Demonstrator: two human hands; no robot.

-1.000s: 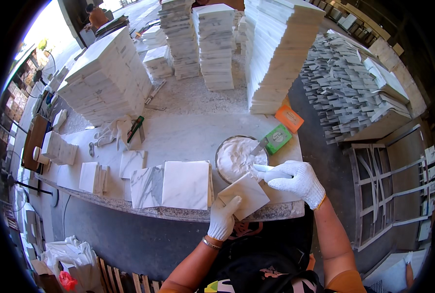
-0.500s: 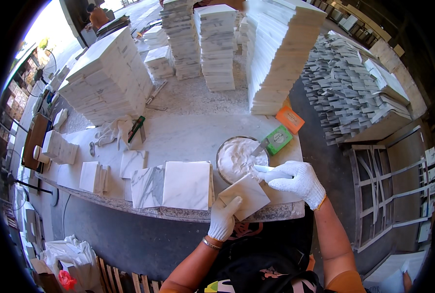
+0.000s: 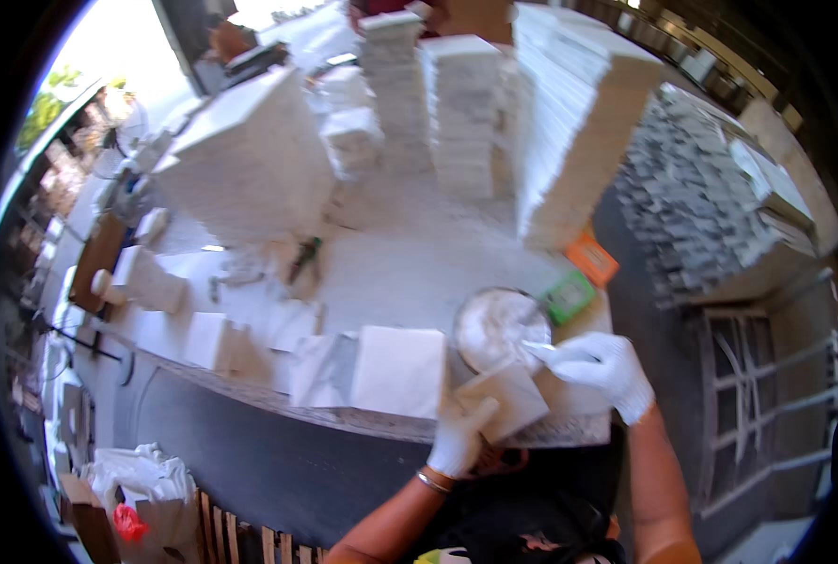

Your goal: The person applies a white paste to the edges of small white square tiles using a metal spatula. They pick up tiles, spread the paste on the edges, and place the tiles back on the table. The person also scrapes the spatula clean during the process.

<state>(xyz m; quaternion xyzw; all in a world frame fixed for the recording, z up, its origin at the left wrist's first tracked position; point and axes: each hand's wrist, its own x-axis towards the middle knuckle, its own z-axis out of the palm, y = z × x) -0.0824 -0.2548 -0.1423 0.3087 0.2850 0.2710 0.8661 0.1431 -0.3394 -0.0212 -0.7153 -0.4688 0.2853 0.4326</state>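
Note:
My left hand (image 3: pixel 460 438), in a white knit glove, grips the near left edge of a square pale marble tile (image 3: pixel 513 404). The tile is tilted just in front of a round bowl (image 3: pixel 457 336) of white paste (image 3: pixel 494 321). My gloved right hand (image 3: pixel 609 372) is closed around a thin, light-coloured tool (image 3: pixel 537 350), whose tip reaches to the bowl's right rim, above the tile. Motion blur hides the tool's exact shape. Left of the bowl lies a square white tile (image 3: pixel 400 368), beside a grey-veined one (image 3: pixel 321 372).
Behind the bowl are a green box (image 3: pixel 569 298) and an orange box (image 3: pixel 592 258). Tall tile stacks (image 3: pixel 569 132) rise across the back. A green-handled tool (image 3: pixel 304 258) lies farther left. Dense piles of grey pieces (image 3: pixel 687 202) and a metal rack (image 3: pixel 743 395) stand to the right.
The whole view has shifted and blurred, so everything appears farther right and lower. Both hands keep their holds, with the tile and the tool still close to the bowl.

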